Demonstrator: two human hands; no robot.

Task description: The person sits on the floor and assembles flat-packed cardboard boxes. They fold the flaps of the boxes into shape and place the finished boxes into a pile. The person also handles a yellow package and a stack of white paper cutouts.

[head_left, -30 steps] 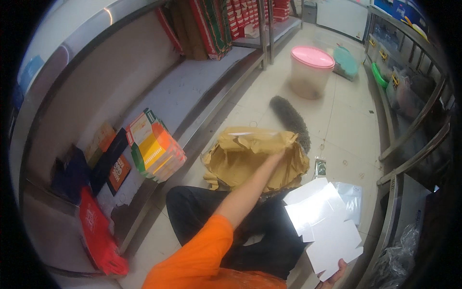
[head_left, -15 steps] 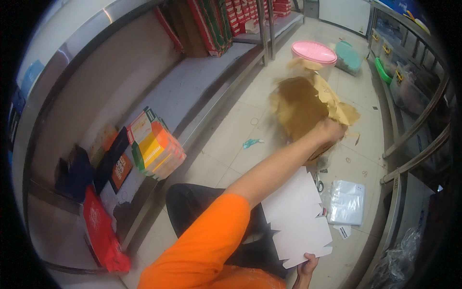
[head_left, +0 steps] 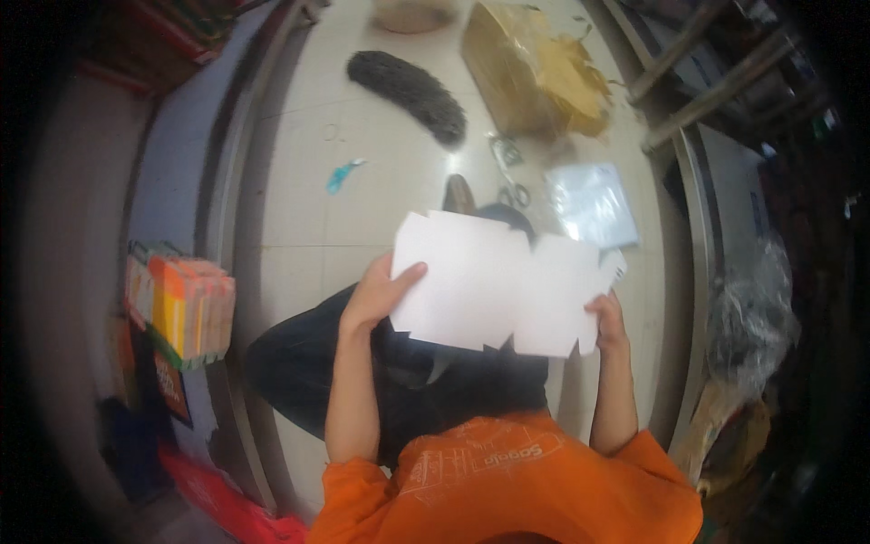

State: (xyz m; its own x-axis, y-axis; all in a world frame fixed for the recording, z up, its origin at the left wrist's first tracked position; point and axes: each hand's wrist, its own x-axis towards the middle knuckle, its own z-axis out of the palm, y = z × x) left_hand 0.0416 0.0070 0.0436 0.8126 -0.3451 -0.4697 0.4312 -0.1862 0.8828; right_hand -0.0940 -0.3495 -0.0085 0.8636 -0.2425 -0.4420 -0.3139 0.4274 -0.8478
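A flat white die-cut cardboard box blank [head_left: 462, 281] with notched edges spans the space between my hands, above my lap. My left hand [head_left: 376, 290] grips its left end, thumb on top and fingers underneath. At the right end, my right hand [head_left: 609, 319] pinches the blank by its edge flaps. Just beyond it on the tiled floor lie scissors [head_left: 514, 193] and a stack of clear plastic bags [head_left: 591, 204], slightly blurred. Farther off stands a crumpled brown paper package [head_left: 512, 68], with a long dark grey fuzzy-looking thing [head_left: 408, 95] to its left.
Low shelving runs along both sides. A stack of orange, yellow and green cartons [head_left: 190, 308] sits on the left shelf, with a red bag [head_left: 217, 490] below. A small teal scrap [head_left: 343, 175] lies on the floor. Crumpled clear plastic [head_left: 752, 317] is at the right.
My left hand has let go of the brown paper and come back to grip the blank's left end. The blank is raised and turned crosswise. The view has tipped down.
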